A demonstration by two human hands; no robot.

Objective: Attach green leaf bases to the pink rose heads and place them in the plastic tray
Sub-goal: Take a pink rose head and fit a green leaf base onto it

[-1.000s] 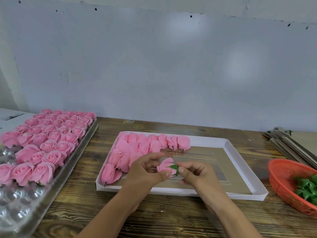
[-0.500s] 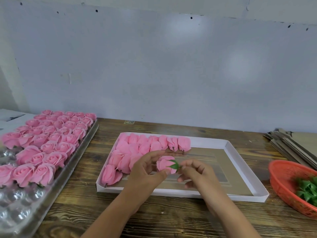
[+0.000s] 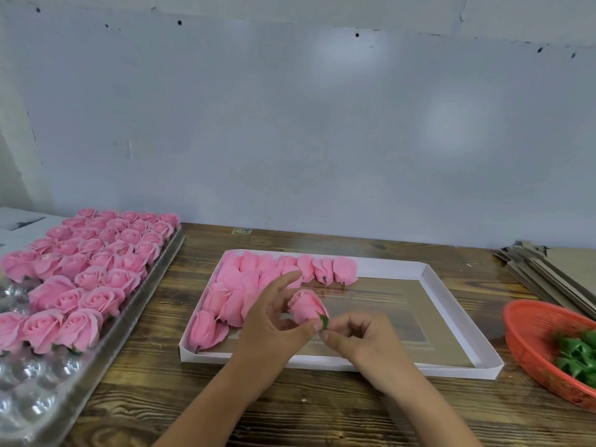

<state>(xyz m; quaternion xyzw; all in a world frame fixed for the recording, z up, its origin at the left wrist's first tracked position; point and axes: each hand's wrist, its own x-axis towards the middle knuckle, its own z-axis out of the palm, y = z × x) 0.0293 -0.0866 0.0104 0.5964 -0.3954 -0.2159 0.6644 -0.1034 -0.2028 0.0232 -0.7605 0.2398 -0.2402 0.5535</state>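
Observation:
My left hand (image 3: pixel 274 321) holds a pink rose head (image 3: pixel 306 305) between thumb and fingers above the white box (image 3: pixel 451 304). A green leaf base (image 3: pixel 323 321) sits at the rose's lower right end, and my right hand (image 3: pixel 361 340) pinches it there. More bare rose heads (image 3: pixel 245 285) lie in the box's left part. The clear plastic tray (image 3: pixel 42 382) on the left carries several rows of finished roses (image 3: pixel 103 256), with bare cups at its near end.
An orange basket (image 3: pixel 529 337) with green leaf bases (image 3: pixel 577 356) stands at the right edge of the wooden table (image 3: pixel 290 411). A stack of flat cardboard (image 3: pixel 548 269) lies behind it. A grey wall closes off the back.
Both hands turned the rose so its bud points up and to the left. My right hand slid lower and keeps its pinch on the leaf base.

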